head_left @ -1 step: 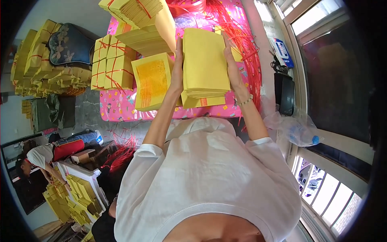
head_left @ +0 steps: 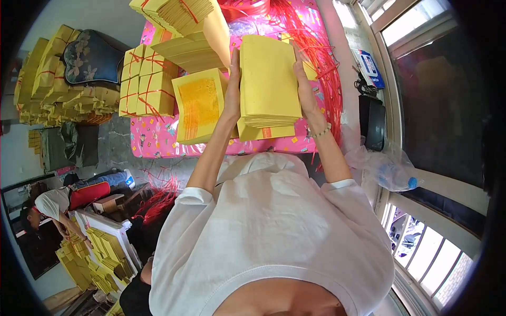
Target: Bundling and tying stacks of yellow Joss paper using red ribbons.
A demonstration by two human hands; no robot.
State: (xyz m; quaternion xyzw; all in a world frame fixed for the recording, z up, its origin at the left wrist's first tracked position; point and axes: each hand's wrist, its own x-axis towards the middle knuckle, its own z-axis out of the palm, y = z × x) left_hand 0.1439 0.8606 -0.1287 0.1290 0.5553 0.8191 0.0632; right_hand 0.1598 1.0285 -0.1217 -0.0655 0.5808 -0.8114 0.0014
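Note:
A thick stack of yellow paper [head_left: 270, 79] stands pressed between my two flat palms over the pink table. My left hand [head_left: 232, 89] lies along its left side, fingers pointing away from me. Along its right side rests my right hand [head_left: 307, 90], with a beaded bracelet at the wrist. Beneath the near edge of the stack, a lower yellow sheet with an orange print [head_left: 266, 132] shows in part. Left of my left hand sits a yellow paper block with an orange printed face [head_left: 199, 105]. Just beyond that block, more yellow paper stacks [head_left: 192, 52] lean together.
Tied yellow bundles [head_left: 147, 84] stand at the table's left. Red plastic strips [head_left: 324, 68] trail down the right side of the pink tablecloth [head_left: 158, 142]. Windows line the right, with a bottle in clear plastic [head_left: 392, 176]. Another person [head_left: 52, 203] handles yellow paper at lower left.

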